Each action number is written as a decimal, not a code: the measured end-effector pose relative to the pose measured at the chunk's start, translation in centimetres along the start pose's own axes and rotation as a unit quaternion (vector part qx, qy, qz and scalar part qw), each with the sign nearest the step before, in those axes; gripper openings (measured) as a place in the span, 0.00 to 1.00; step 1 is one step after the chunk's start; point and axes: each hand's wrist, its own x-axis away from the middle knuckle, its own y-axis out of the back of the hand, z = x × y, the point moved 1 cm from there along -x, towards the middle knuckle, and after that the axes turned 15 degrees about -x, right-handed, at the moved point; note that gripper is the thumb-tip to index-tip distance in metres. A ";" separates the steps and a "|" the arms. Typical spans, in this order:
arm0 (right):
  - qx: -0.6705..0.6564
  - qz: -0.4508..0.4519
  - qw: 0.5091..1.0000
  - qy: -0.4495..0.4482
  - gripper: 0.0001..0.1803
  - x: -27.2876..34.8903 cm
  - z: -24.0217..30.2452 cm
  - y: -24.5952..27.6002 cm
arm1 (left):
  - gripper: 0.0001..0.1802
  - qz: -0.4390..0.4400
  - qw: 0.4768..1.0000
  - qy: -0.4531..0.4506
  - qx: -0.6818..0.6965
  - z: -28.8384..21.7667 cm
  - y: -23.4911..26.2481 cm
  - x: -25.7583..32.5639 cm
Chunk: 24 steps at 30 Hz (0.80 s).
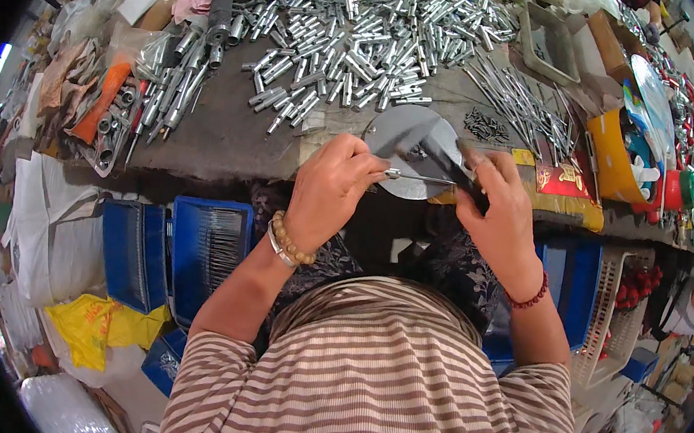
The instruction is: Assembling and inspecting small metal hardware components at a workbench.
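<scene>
Two hands meet just above frame centre: our left hand [329, 186] pinches a thin metal rod [418, 176] lying left-to-right. Our right hand [494, 206] closes on what seem dark pliers [445, 155], at its right end.

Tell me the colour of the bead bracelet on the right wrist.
Dark red beads, seen in the head view, just below the right hand.
</scene>
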 end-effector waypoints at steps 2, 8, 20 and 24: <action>-0.001 0.018 1.000 0.004 0.30 0.6 0.3 0.2 | 0.09 -0.006 1.000 -0.005 -0.002 -0.1 0.0 0.1; -0.052 -0.089 0.994 0.022 0.27 1.8 2.0 0.2 | 0.11 -0.003 1.000 -0.005 0.011 0.1 -0.1 0.1; 0.051 -0.017 0.993 0.106 0.25 1.2 -0.1 -0.8 | 0.11 -0.002 1.000 -0.003 0.003 0.0 -0.2 0.1; 0.038 0.018 0.998 0.055 0.24 -1.1 -0.8 -0.2 | 0.11 -0.007 1.000 -0.004 0.004 -0.1 -0.1 0.2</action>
